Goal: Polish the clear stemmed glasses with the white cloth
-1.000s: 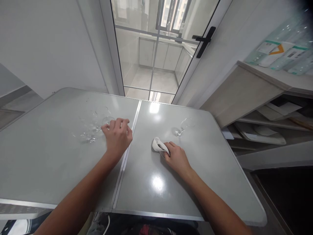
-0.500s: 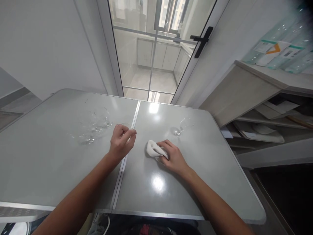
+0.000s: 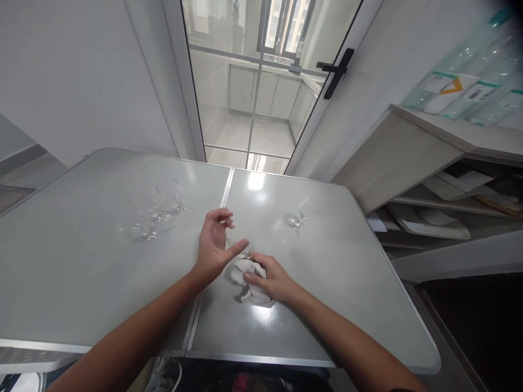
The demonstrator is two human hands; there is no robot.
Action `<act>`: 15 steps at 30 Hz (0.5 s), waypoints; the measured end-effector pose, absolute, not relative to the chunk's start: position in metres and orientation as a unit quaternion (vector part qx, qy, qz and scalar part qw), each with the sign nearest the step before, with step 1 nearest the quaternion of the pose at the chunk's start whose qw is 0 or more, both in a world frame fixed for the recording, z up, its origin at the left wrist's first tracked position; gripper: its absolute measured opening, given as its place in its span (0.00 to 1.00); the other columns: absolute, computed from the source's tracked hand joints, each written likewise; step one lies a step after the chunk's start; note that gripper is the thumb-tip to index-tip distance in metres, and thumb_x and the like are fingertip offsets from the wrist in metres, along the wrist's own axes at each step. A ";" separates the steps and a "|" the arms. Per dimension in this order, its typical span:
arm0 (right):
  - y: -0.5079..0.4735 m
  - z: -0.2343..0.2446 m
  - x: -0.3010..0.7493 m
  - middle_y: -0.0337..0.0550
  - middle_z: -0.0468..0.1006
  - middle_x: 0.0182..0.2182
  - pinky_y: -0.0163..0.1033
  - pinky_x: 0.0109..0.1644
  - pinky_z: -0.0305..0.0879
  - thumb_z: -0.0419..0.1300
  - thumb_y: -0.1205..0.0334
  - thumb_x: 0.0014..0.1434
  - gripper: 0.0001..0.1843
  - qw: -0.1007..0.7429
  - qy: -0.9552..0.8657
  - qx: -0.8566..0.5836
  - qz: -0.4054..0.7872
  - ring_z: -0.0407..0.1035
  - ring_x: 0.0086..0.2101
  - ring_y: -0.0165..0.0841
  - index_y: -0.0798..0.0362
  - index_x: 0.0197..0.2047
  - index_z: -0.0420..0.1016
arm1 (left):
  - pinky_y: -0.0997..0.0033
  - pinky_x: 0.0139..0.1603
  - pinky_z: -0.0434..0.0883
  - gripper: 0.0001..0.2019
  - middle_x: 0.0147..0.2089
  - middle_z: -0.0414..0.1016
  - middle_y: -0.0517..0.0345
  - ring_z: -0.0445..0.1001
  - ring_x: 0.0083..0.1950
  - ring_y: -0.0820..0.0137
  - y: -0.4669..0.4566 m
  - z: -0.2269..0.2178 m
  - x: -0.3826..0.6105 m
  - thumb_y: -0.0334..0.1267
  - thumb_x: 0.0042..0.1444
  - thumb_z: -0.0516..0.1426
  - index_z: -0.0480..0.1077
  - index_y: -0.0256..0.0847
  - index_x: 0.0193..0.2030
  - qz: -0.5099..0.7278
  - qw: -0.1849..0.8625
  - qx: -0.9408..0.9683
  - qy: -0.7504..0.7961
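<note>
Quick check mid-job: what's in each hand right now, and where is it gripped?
The right hand clutches a bunched white cloth. The left hand seems to hold a clear glass by its bowl, though the glass is too faint to be sure.

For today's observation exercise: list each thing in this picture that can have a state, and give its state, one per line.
Left hand: raised, holding a clear wine glass, hard to make out.
Right hand: gripping a white cloth, crumpled.
Lone glass: upright on the table, untouched.
Group of glasses: standing, apart from both hands.
Glass door: cannot tell if it is open.
</note>
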State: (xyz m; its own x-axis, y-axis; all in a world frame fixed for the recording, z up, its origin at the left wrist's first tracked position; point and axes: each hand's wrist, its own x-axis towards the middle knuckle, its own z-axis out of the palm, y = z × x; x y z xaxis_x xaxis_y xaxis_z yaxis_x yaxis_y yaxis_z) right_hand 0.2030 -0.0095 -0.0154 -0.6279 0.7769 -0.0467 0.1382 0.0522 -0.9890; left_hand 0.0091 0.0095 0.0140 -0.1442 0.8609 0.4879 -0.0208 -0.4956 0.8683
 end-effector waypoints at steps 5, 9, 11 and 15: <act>-0.002 -0.016 0.205 0.45 0.81 0.47 0.46 0.55 0.69 0.62 0.44 0.66 0.25 0.328 -0.623 -0.352 0.617 0.75 0.47 0.42 0.51 0.58 0.76 | 0.54 0.62 0.70 0.27 0.64 0.73 0.41 0.73 0.63 0.53 0.007 -0.010 0.023 0.53 0.63 0.63 0.65 0.44 0.63 0.496 0.648 0.469 0.337; -0.005 -0.011 0.206 0.48 0.77 0.58 0.51 0.65 0.62 0.52 0.46 0.73 0.25 0.353 -0.688 -0.348 0.531 0.71 0.58 0.45 0.48 0.66 0.71 | 0.59 0.56 0.73 0.24 0.54 0.80 0.44 0.79 0.55 0.57 0.006 -0.021 0.028 0.54 0.65 0.60 0.66 0.43 0.62 0.504 0.698 0.395 0.319; -0.006 -0.008 0.211 0.50 0.75 0.60 0.51 0.67 0.60 0.49 0.47 0.74 0.25 0.376 -0.713 -0.353 0.475 0.69 0.59 0.45 0.48 0.67 0.71 | 0.64 0.52 0.74 0.24 0.47 0.79 0.51 0.80 0.49 0.63 0.013 -0.021 0.024 0.55 0.64 0.60 0.66 0.44 0.59 0.556 0.689 0.346 0.309; 0.001 -0.009 0.229 0.51 0.73 0.57 0.53 0.67 0.58 0.50 0.40 0.71 0.26 0.443 -0.684 -0.442 0.375 0.65 0.59 0.46 0.47 0.55 0.80 | 0.73 0.33 0.73 0.23 0.36 0.71 0.62 0.74 0.29 0.75 0.024 -0.020 0.015 0.60 0.65 0.57 0.66 0.44 0.55 0.570 0.704 0.300 0.300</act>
State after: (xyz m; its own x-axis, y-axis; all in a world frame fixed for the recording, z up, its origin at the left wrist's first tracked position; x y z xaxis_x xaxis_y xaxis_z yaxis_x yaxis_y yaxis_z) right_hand 0.2293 0.0011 -0.0092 -0.2167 0.9367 0.2749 0.2719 0.3284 -0.9046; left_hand 0.0148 0.0244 -0.0205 0.1706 0.9821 -0.0801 -0.6227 0.1704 0.7637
